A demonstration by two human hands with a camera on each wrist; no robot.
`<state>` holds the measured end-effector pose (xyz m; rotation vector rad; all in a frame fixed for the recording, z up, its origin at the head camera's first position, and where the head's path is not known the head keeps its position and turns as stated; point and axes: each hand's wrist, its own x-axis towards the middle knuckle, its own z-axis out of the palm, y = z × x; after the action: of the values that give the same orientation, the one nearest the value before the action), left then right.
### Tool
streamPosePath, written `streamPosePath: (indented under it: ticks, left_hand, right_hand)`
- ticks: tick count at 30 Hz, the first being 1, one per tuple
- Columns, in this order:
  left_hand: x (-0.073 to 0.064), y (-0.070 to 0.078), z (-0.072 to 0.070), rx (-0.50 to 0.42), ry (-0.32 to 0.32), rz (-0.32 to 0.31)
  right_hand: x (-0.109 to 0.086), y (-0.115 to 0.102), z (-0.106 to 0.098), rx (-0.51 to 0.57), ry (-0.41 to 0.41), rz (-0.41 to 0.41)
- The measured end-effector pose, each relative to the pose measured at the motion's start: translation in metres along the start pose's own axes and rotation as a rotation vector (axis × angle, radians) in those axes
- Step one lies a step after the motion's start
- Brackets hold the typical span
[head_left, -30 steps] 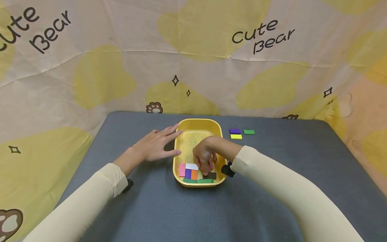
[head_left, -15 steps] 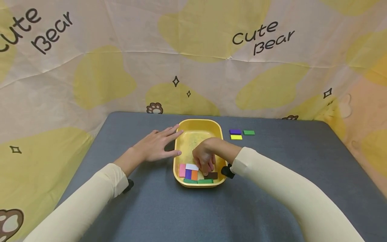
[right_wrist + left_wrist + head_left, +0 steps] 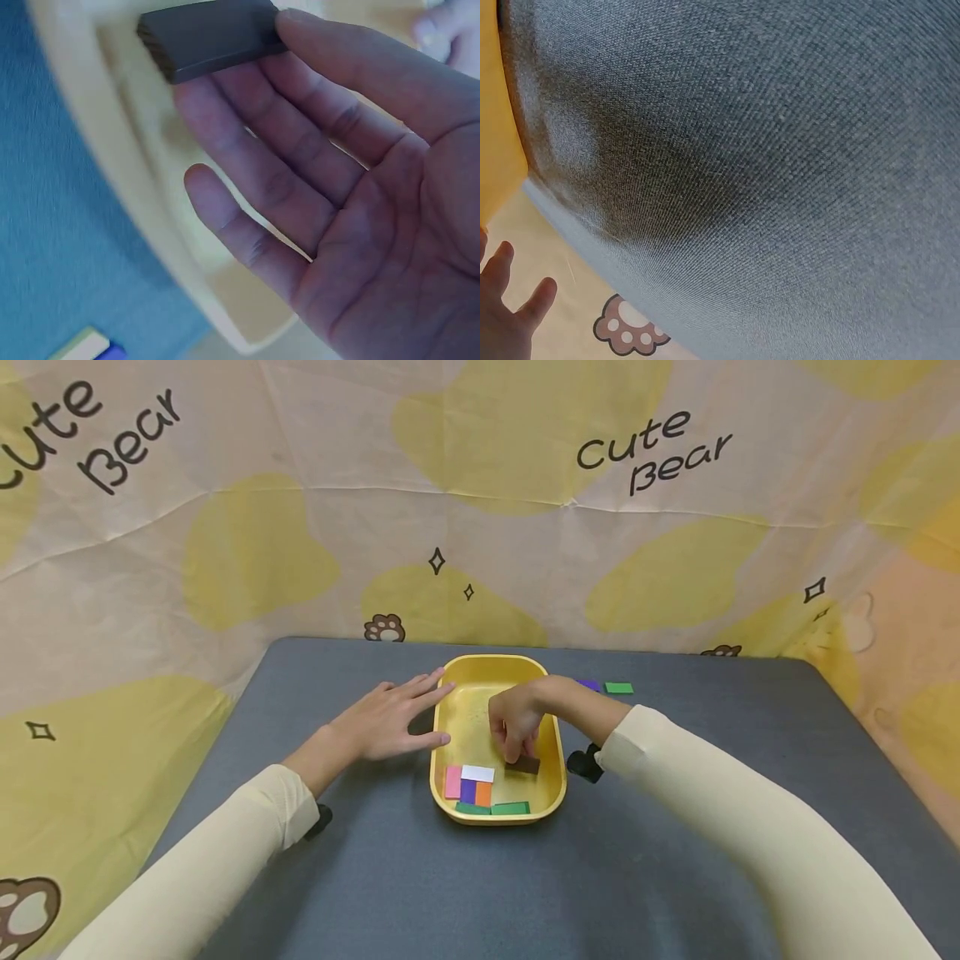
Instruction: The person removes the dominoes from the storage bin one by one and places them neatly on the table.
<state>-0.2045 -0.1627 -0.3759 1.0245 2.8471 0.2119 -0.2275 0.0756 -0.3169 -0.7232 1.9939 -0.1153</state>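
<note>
My right hand (image 3: 519,717) pinches a dark brown block (image 3: 522,764) between thumb and fingers, inside the right half of a yellow tray (image 3: 557,735). In the right wrist view the brown block (image 3: 214,34) is a flat rectangle held at the fingertips, with the little finger apart from it. Fingers spread and straight, my left hand (image 3: 393,718) is at the tray's left rim; whether it touches the rim is unclear. In the tray's near left lie a pink block (image 3: 453,782), a white block (image 3: 477,773), a purple block (image 3: 467,792), an orange block (image 3: 483,794) and two green blocks (image 3: 510,808).
On the grey table (image 3: 465,893), beyond the tray's right side, lie a green block (image 3: 618,688) and a purple block (image 3: 589,685), partly hidden by my right forearm. A patterned cloth (image 3: 495,527) hangs behind the table.
My right hand has moved away from the tray's near end, taking the brown block up and back with it. The right forearm now covers the yellow block outside. My left hand stays put.
</note>
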Motion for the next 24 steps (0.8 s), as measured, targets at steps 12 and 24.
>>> streamPosePath:
  ticks: [12, 24]
  left_hand:
    - [0.001, 0.002, -0.001, 0.0, -0.002, 0.0]
    - [0.002, 0.001, 0.0, -0.002, 0.008, 0.014]
  right_hand:
    - [-0.037, 0.019, -0.014, 0.063, 0.187, -0.113]
    - [-0.061, 0.051, -0.021, 0.142, 0.224, -0.214]
